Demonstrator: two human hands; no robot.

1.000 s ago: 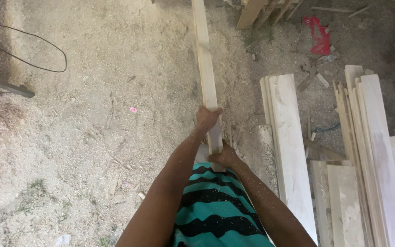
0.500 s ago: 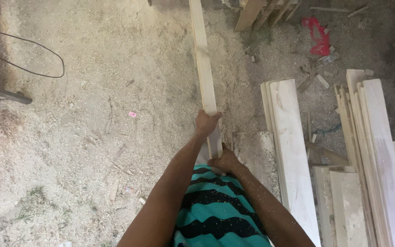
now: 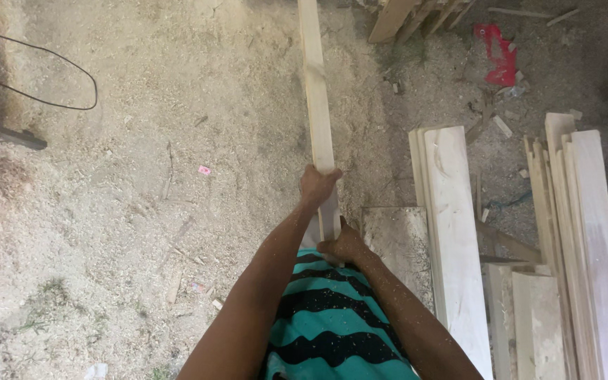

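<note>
A long pale wooden plank [image 3: 316, 98] runs from my body straight ahead to the top of the head view, held above the sawdust-covered ground. My left hand [image 3: 316, 186] grips it from the left side, further along its length. My right hand [image 3: 343, 245] holds its near end, close to my teal and black striped shirt. Both arms are stretched forward and dusted with sawdust.
Stacks of pale planks [image 3: 455, 232] and thinner boards [image 3: 585, 239] lie on the right. A flat board [image 3: 399, 239] rests by my right arm. A black cable [image 3: 51, 77] loops at the upper left, a red scrap [image 3: 499, 60] lies at the top right.
The view and the plank have shifted slightly; both hands keep the same grip on the plank.
</note>
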